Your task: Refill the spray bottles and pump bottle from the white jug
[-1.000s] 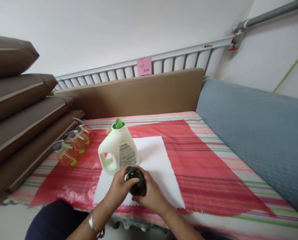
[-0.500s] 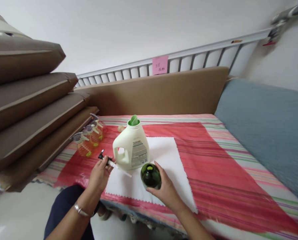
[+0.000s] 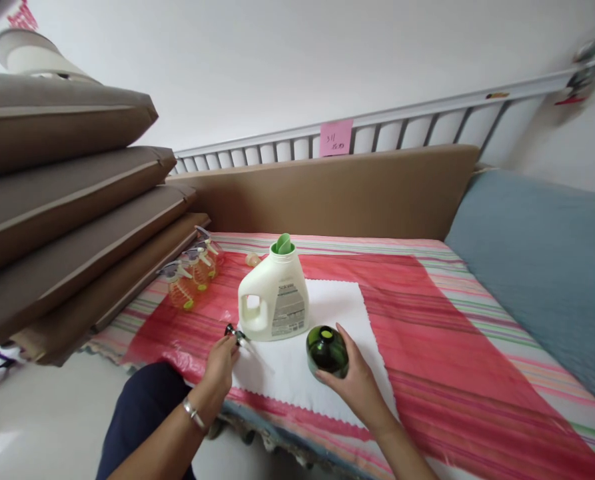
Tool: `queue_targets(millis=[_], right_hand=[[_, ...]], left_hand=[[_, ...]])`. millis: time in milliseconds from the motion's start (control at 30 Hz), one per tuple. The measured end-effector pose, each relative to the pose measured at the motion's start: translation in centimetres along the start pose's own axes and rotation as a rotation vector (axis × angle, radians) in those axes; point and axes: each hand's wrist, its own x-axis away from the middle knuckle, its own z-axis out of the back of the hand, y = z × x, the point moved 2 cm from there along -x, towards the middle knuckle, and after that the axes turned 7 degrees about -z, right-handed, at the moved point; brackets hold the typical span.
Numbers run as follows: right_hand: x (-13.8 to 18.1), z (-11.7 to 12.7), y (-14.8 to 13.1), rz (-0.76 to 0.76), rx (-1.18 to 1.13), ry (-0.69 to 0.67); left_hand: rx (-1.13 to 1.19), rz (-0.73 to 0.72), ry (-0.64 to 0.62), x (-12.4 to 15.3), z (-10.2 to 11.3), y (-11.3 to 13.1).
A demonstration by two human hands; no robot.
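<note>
Seen from head height, two bare hands work over a white scallop-edged sheet (image 3: 277, 393). The left hand (image 3: 220, 365), a silver-coloured bracelet (image 3: 193, 412) at its wrist, pinches a black pump head (image 3: 233, 331) between nearly closed fingers; the pump's pale dip tube points right over the sheet, its end blurred. The right hand (image 3: 353, 373) is partly open, thumb and fingers curved around the side of a dark green, rounded bottle (image 3: 326, 363) with its top opening bare. The bottle is over the right part of the sheet, mouth upward; whether its base touches down cannot be told. Between the hands and farther back, a cream plastic jug (image 3: 277, 293) stands upright, its handle to the left, a printed label facing out and a green spout (image 3: 283, 244) in its neck. Underneath the white sheet is a translucent red sheet (image 3: 417, 347) over a striped cloth (image 3: 442, 260). To the left, trigger spray bottles (image 3: 181, 291) stand in a row beside stacked brown cushions (image 3: 82, 193). Behind, a pink note (image 3: 336, 137) hangs on a white radiator (image 3: 287, 148).
</note>
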Motion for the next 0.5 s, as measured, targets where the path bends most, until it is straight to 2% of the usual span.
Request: queue_targets(millis=[133, 233, 300, 367, 500], right_hand=[[-0.2, 0.1, -0.1, 0.011, 0.006, 0.008], [-0.3, 0.3, 0.0, -0.002, -0.013, 0.018], [-0.4, 0.5, 0.1, -0.018, -0.03, 0.027], [-0.5, 0.7, 0.2, -0.028, -0.051, 0.038], [-1.0, 1.7, 0.7, -0.027, -0.085, 0.112]], left_hand=[[-0.117, -0.109, 0.031, 1.2, 0.7, 1.1], [-0.291, -0.364, -0.028, 1.2, 0.2, 3.3], [-0.458, -0.578, -0.133, 0.5, -1.2, 5.1], [-0.582, -0.729, -0.228, -0.8, -3.0, 6.9], [-0.67, -0.803, -0.37, -3.4, -6.7, 8.8]])
